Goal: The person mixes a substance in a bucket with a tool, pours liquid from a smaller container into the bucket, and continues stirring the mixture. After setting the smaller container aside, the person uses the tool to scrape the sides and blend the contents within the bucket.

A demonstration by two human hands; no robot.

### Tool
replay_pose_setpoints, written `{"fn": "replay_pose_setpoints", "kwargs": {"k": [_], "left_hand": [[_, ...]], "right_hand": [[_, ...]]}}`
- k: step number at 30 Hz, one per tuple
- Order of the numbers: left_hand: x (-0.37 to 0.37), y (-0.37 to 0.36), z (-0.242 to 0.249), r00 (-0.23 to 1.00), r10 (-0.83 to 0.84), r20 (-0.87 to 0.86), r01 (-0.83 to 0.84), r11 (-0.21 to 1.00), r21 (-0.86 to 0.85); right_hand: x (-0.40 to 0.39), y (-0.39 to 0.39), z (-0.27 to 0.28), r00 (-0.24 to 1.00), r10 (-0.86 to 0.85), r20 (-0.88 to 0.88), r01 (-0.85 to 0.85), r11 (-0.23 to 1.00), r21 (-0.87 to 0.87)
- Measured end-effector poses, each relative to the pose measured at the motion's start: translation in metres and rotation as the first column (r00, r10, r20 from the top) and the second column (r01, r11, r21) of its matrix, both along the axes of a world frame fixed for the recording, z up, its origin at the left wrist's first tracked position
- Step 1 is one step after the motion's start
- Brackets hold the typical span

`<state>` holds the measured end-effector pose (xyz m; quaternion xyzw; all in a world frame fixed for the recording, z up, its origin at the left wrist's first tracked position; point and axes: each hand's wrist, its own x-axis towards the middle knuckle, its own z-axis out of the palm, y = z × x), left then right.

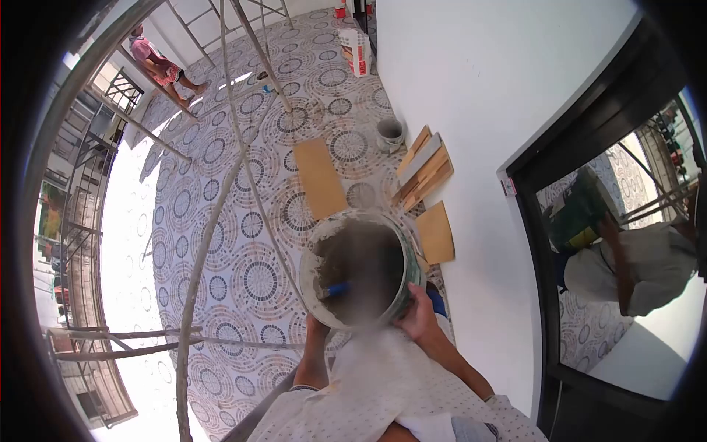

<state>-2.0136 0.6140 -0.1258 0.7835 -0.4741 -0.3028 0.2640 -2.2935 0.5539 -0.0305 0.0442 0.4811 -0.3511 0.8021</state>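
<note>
A round bucket [411, 254] caked with grey residue is held up in front of my body, its open top facing me. My left hand [317, 329] grips its lower left side, with the fingers mostly hidden behind the rim. On the lower right side, my right hand [418, 313] is closed on the wall of the bucket. Inside lies a dark mass, and a blue object [336, 289] shows near the left inner wall. A blurred spot covers part of the bucket's middle.
Scaffold poles [210, 221] stand at the left. Ahead on the patterned floor are a tan board [319, 179], wood pieces [426, 169], a second bucket [389, 132] and a bag [356, 53]. Another person [156, 62] is at the upper left. A white wall [471, 96] runs along the right.
</note>
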Motion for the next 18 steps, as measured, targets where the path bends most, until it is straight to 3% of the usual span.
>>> {"fn": "replay_pose_setpoints", "kwargs": {"k": [4, 7, 8, 10, 11, 14, 17, 18], "left_hand": [[0.013, -0.054, 0.046, 0.980, 0.136, -0.148, -0.155, 0.980, -0.128], [0.034, -0.109, 0.035, 0.916, 0.159, -0.368, -0.240, 0.953, -0.186], [0.039, -0.130, 0.038, 0.943, 0.139, -0.301, -0.211, 0.952, -0.221], [0.042, -0.183, 0.050, 0.661, 0.222, -0.716, -0.476, 0.862, -0.172], [0.048, -0.213, 0.049, 0.490, 0.231, -0.840, -0.557, 0.825, -0.098], [0.075, -0.293, 0.038, -0.042, 0.280, -0.959, -0.655, 0.717, 0.238], [0.085, -0.376, 0.056, 0.104, 0.273, -0.956, -0.631, 0.762, 0.149], [0.086, -0.403, 0.063, 0.089, 0.256, -0.963, -0.621, 0.770, 0.147]], "right_hand": [[0.016, -0.085, 0.007, 0.997, 0.080, 0.002, -0.080, 0.996, -0.032], [0.027, -0.149, -0.003, 0.986, 0.163, -0.036, -0.167, 0.972, -0.164], [0.033, -0.171, -0.015, 0.979, 0.194, -0.059, -0.203, 0.947, -0.250], [0.040, -0.220, -0.031, 0.960, 0.268, -0.085, -0.280, 0.891, -0.358], [0.041, -0.247, -0.033, 0.948, 0.306, -0.088, -0.316, 0.868, -0.383], [0.048, -0.339, -0.043, 0.913, 0.387, -0.130, -0.400, 0.781, -0.480], [0.055, -0.419, -0.020, 0.923, 0.374, -0.093, -0.378, 0.829, -0.413], [0.055, -0.446, -0.011, 0.933, 0.354, -0.061, -0.351, 0.864, -0.362]]}}
